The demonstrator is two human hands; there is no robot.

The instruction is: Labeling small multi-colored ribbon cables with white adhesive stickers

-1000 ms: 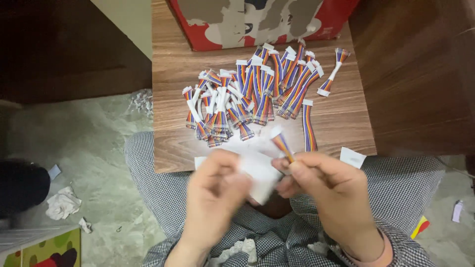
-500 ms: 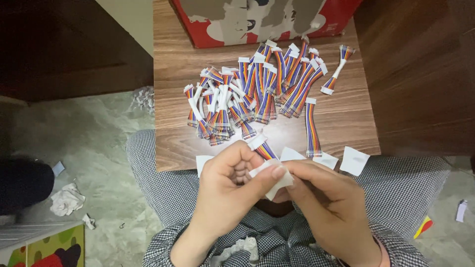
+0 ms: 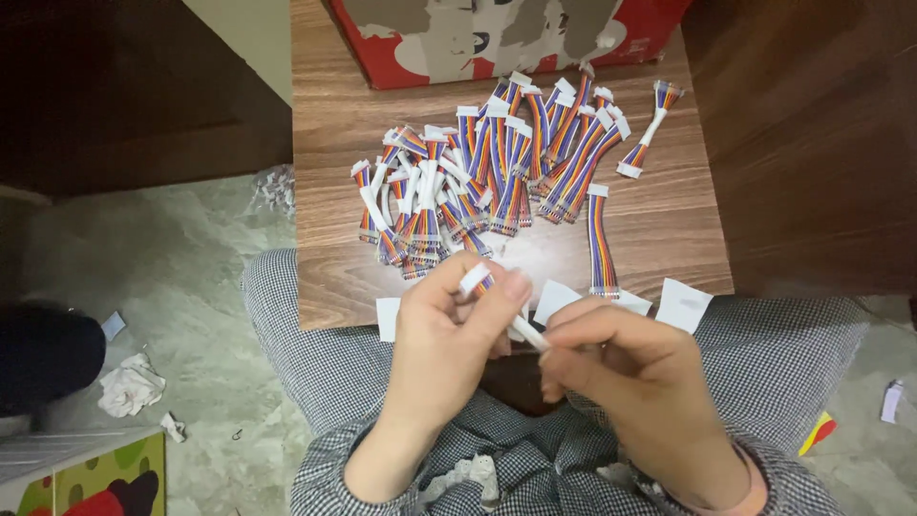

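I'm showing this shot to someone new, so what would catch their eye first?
Probably the heap of rainbow ribbon cables on the small wooden table, below a red box. Nearer, the left hand and right hand together pinch one cable above the lap, by white paper slips.

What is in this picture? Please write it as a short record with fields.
Surface: small wooden table
Left hand: grips a rainbow ribbon cable with a white connector
Right hand: pinches a white strip by that cable
On table: pile of similar cables, one lone cable, white paper pieces
Far edge: red box
Floor: crumpled paper
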